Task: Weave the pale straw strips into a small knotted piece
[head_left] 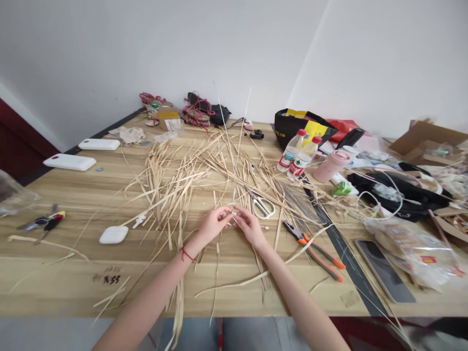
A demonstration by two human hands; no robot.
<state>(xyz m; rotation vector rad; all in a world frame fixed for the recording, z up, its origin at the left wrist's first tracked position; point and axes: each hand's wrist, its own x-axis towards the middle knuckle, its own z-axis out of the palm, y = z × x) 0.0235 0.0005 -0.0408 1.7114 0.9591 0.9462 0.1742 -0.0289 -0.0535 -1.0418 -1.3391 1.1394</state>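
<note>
Both hands are meeting near the middle of the table (73,287), a little nearer the front edge than the back one. The left hand (215,225) is pinching with fingertips drawn together, the remaining fingers curled loosely, and it is holding the lower ends of the straw strands (234,161). The right hand (248,225) is closing on the same bundle from the opposite side, thumb and forefinger pressed against it, so that the two sets of fingertips are touching or nearly touching. The straw strands are rising upright from this grip and fanning out slightly toward the back edge. A red thread (186,254) is circling the left wrist.

A loose straw pile (175,180) is spreading across the centre of the table behind and beneath the hands. White-handled scissors (261,204) are lying just beside the right hand, toward the right edge. Orange-handled pliers (314,248) are resting further right, near the front edge. A white earbud case (113,234) is sitting well apart to the left. A phone (383,270) is lying face up toward the front right corner.
</note>
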